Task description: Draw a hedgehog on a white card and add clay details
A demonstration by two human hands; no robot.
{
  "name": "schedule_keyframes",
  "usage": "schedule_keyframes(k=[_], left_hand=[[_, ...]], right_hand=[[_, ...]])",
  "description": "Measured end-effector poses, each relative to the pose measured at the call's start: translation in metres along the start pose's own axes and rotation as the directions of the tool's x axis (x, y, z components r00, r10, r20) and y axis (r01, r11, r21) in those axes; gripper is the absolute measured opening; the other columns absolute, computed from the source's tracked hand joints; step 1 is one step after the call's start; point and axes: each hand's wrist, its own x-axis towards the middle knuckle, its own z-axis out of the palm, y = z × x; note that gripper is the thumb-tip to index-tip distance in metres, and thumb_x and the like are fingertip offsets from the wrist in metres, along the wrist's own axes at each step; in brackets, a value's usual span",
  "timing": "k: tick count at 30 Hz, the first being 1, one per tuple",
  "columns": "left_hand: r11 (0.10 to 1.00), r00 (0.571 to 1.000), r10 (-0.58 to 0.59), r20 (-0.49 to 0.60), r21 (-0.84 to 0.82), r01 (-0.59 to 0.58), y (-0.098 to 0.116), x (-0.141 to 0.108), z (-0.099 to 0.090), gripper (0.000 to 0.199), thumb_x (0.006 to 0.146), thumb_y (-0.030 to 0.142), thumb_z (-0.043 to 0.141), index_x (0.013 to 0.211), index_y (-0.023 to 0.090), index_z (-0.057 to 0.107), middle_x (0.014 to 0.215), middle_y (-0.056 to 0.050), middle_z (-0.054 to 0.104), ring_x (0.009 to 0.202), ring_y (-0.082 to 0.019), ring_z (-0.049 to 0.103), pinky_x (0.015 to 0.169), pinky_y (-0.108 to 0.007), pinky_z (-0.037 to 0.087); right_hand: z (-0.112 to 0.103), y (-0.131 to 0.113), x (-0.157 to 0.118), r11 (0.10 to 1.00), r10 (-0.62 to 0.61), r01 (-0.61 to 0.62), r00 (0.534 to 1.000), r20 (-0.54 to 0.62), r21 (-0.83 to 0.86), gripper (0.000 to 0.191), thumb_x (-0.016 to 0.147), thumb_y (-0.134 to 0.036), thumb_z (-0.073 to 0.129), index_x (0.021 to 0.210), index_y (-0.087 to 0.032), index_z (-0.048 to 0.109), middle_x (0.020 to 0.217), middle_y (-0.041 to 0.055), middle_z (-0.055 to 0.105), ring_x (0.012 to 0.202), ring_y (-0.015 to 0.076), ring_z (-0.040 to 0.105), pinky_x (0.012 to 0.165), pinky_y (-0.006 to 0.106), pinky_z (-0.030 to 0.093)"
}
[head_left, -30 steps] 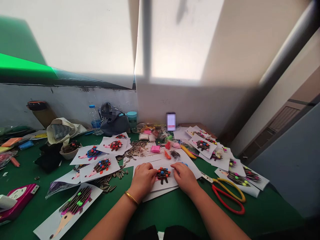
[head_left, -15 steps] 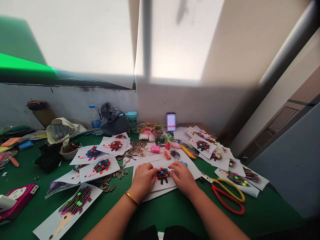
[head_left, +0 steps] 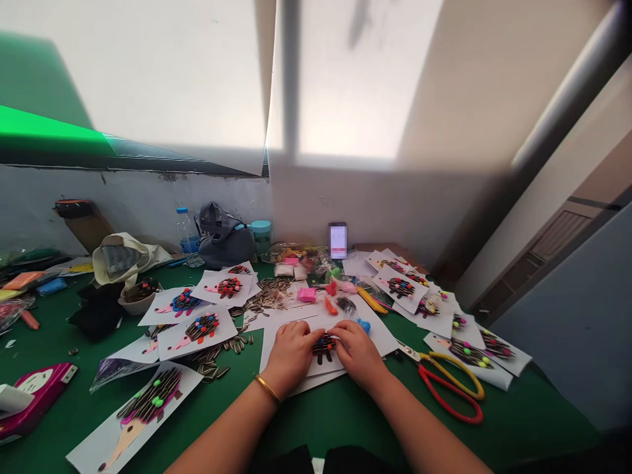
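A small hedgehog figure (head_left: 324, 345), with dark seed spines dotted in red and blue clay balls, lies on white paper (head_left: 276, 329) in front of me. My left hand (head_left: 292, 355) is at its left side, thumb and fingers curled together over the upper spines. From the other side my right hand (head_left: 356, 349) reaches in, its thumb and forefinger pinched at the figure's upper right. Whatever lies between the fingertips is too small or covered to make out. A lump of blue clay (head_left: 363, 325) sits just behind my right hand.
Cards with seed hedgehogs lie left (head_left: 202, 329) and right (head_left: 459, 352). Scissors (head_left: 451, 385) rest beside my right forearm. Sunflower seeds (head_left: 210, 365) are scattered at left. Behind are clay packets (head_left: 306, 294), a yellow cutter (head_left: 371, 299) and a phone (head_left: 338, 240) against the wall.
Both hands have drawn closer together over the hedgehog. My left hand has shifted right and my right hand slightly left, covering more of the spines and uncovering more of the blue clay.
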Motion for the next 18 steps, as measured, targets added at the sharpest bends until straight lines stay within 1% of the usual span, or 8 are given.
schedule_keyframes(k=[5,10,12,14,16,18], left_hand=[[1.0,1.0,-0.019,0.007,-0.005,0.019,0.0025,0.0029,-0.0001,0.047,0.086,0.014,0.052,0.126,0.037,0.059,0.104,-0.004,0.057,0.099,-0.023,0.051,0.089,-0.039,0.038],[0.998,0.999,-0.045,0.012,-0.046,0.045,0.001,0.0049,-0.0015,0.051,0.084,0.011,0.048,0.129,0.034,0.057,0.105,-0.005,0.056,0.1,-0.022,0.05,0.09,-0.038,0.038],[0.995,0.998,-0.068,-0.014,-0.071,0.066,0.0003,0.0051,-0.0022,0.048,0.082,0.009,0.048,0.123,0.031,0.061,0.104,-0.005,0.056,0.1,-0.022,0.05,0.091,-0.037,0.038],[0.992,0.996,-0.08,-0.042,-0.097,0.076,0.0001,0.0047,-0.0031,0.041,0.082,0.008,0.048,0.112,0.029,0.067,0.102,-0.005,0.057,0.098,-0.022,0.05,0.091,-0.037,0.038],[0.991,0.996,-0.064,-0.058,-0.122,0.057,0.0004,0.0038,-0.0039,0.037,0.083,0.009,0.048,0.103,0.03,0.07,0.098,-0.005,0.057,0.096,-0.022,0.05,0.089,-0.037,0.038],[0.99,0.997,-0.033,-0.066,-0.141,0.023,0.0011,0.0027,-0.0044,0.037,0.084,0.01,0.048,0.101,0.032,0.072,0.096,-0.005,0.057,0.094,-0.021,0.05,0.088,-0.037,0.039]], right_hand=[[0.0002,-0.0048,-0.0002,1.0,-0.017,0.017,1.0,0.01,-0.011,0.036,0.081,-0.006,0.05,0.105,-0.024,0.071,0.102,0.0073,0.061,0.098,0.0214,0.056,0.09,0.037,0.047],[0.0039,-0.0042,-0.0017,0.995,-0.033,0.036,0.999,0.034,-0.088,0.045,0.08,-0.006,0.051,0.114,-0.028,0.069,0.113,0.0076,0.058,0.108,0.024,0.052,0.096,0.042,0.043],[0.0046,-0.0038,-0.0018,0.993,-0.014,0.019,0.999,0.04,-0.117,0.045,0.08,-0.007,0.051,0.115,-0.029,0.069,0.116,0.0077,0.058,0.111,0.0248,0.052,0.097,0.043,0.042],[0.0041,-0.004,-0.0015,0.991,0.012,-0.007,0.999,0.042,-0.133,0.042,0.081,-0.008,0.051,0.113,-0.028,0.069,0.117,0.0079,0.058,0.112,0.0251,0.051,0.097,0.043,0.042],[0.003,-0.0049,-0.001,0.99,0.034,-0.027,0.998,0.045,-0.141,0.04,0.081,-0.009,0.051,0.11,-0.026,0.07,0.116,0.0079,0.059,0.112,0.0252,0.052,0.096,0.042,0.042],[0.0022,-0.006,-0.0006,0.988,0.046,-0.039,0.998,0.046,-0.147,0.039,0.081,-0.008,0.05,0.109,-0.026,0.07,0.116,0.0076,0.059,0.111,0.0251,0.052,0.095,0.042,0.042]])
